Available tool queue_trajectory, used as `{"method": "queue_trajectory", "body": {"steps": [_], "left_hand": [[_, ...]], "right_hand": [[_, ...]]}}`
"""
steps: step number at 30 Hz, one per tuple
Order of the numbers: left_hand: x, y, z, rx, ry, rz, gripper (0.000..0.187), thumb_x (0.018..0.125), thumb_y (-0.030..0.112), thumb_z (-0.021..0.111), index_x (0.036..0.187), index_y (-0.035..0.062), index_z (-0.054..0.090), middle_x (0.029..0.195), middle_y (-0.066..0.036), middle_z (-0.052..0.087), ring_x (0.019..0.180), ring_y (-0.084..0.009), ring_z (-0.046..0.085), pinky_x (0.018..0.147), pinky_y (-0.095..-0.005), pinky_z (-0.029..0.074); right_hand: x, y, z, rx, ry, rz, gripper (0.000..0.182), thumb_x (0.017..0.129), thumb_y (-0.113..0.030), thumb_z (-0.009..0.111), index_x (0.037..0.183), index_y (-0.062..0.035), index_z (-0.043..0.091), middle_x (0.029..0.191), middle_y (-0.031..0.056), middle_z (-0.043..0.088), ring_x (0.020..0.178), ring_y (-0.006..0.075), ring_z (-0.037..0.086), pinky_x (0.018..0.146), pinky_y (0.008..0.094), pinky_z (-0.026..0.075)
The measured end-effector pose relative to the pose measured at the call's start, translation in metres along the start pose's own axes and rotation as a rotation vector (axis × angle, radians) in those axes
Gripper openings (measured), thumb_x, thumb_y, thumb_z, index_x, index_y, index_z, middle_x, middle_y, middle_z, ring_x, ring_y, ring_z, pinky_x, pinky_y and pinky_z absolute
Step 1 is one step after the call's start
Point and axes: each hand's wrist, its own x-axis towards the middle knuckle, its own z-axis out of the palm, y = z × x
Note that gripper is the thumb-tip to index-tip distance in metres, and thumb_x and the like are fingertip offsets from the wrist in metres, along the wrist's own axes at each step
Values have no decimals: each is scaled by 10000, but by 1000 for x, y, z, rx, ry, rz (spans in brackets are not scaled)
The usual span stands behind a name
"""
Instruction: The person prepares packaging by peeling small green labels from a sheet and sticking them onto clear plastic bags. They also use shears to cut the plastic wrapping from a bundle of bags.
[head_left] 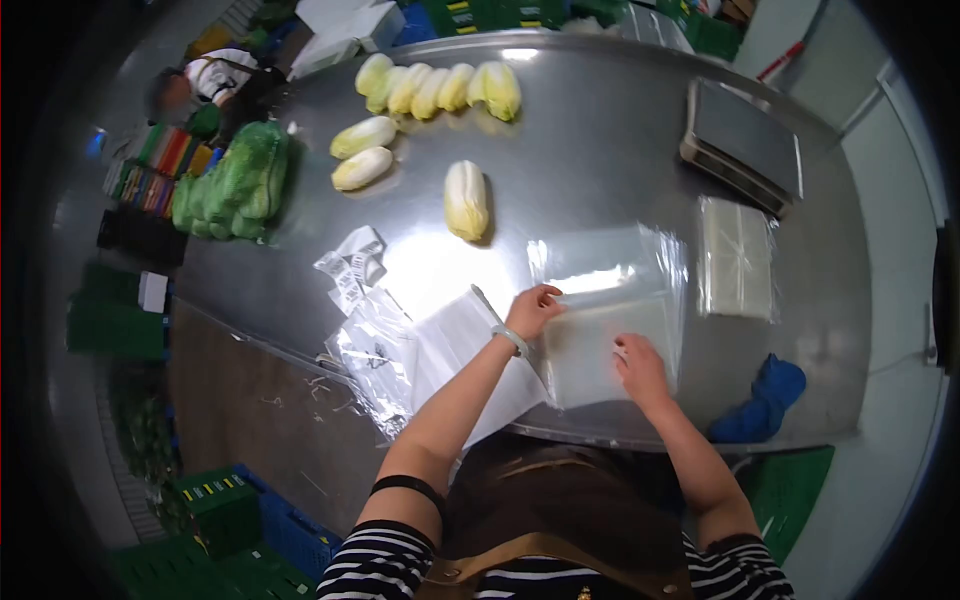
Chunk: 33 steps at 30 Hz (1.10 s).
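Clear plastic bags (612, 330) lie in a flat stack near the front edge of the metal table. My left hand (535, 310), with a pale bangle at the wrist, is at the stack's left side, its fingers closed in a pinch at the edge of a bag. My right hand (642, 370) rests over the stack's right part, fingers loosely bent and a little apart, with nothing seen in them. Left of the stack lie white paper sheets (465, 350) and a crumpled clear wrapper (375, 350). A napa cabbage (466, 202) lies beyond the bags.
More cabbages (427, 92) line the far side, with two others (362, 168) nearer left. A green net sack (235, 190) sits at the left edge. On the right are a scale (745, 140), a wrapped pack (735, 258) and a blue cloth (762, 402). A person (215, 80) is far left.
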Motion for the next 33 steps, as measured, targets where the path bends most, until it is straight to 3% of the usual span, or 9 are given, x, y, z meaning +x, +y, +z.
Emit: {"method": "queue_trajectory", "body": {"steps": [2,4,7,12,18,25,28,31,33], "left_hand": [[-1,-11,11,172,120,92,385,834,166,694,1178,29,585,838,-60,622,675,-159,582,654,-299,490],[-5,-2,12,417,322,300,420,847,129,628,1254,59,547,1126,-175,541,977,-333,534,847,-397,458],[0,19,14,754,331,223,520,864,254,630,1343,114,483,1356,-163,423,1118,-351,458,910,-456,409],[17,2,23,949,263,444,403,805,198,661,1199,139,602,1420,-84,412,1193,-341,427,995,-477,335],[4,22,24,650,433,660,265,744,46,692,1000,101,650,1411,-111,433,1203,-320,455,983,-442,374],[-64,27,25,119,69,469,164,756,-62,622,875,41,576,1319,-145,510,1112,-298,571,917,-387,463],[-78,5,10,388,-299,697,223,738,-117,566,884,52,581,1185,-152,599,1058,-296,600,893,-375,475],[-95,9,-3,244,-214,598,285,722,-149,506,906,54,583,1066,-157,638,1014,-295,613,862,-361,481],[-92,-4,-22,15,124,290,183,741,-107,518,883,7,537,1083,-129,635,845,-229,609,779,-322,481]], "right_hand": [[-12,11,15,-171,-111,-96,295,807,-123,639,1082,-56,557,1104,123,583,1053,304,536,893,396,443],[-21,4,18,-377,-111,-190,375,808,-165,646,1157,-60,555,1248,122,525,1167,294,483,953,406,410],[-33,8,27,-424,-123,-148,449,821,-221,648,1230,-72,540,1343,127,459,1243,296,429,993,439,373],[-33,6,35,-463,-142,-124,475,822,-261,657,1244,-80,533,1359,146,439,1267,328,399,1009,450,354],[-27,2,31,-456,-153,-113,477,825,-260,654,1245,-76,521,1348,158,441,1254,338,407,997,457,359],[-35,4,16,-337,-62,-290,313,802,-185,617,1092,-72,579,1128,106,578,1058,282,547,885,401,449],[-51,-17,-7,-242,-331,-478,243,790,-158,596,1017,-71,588,943,58,609,867,226,599,753,351,495],[-54,-44,-19,-85,-145,-588,241,773,-158,604,997,-74,583,861,45,598,769,197,605,668,327,500],[-53,-44,-9,-74,-191,-451,240,792,-157,605,1016,-72,581,888,63,611,818,233,613,695,356,500]]}}
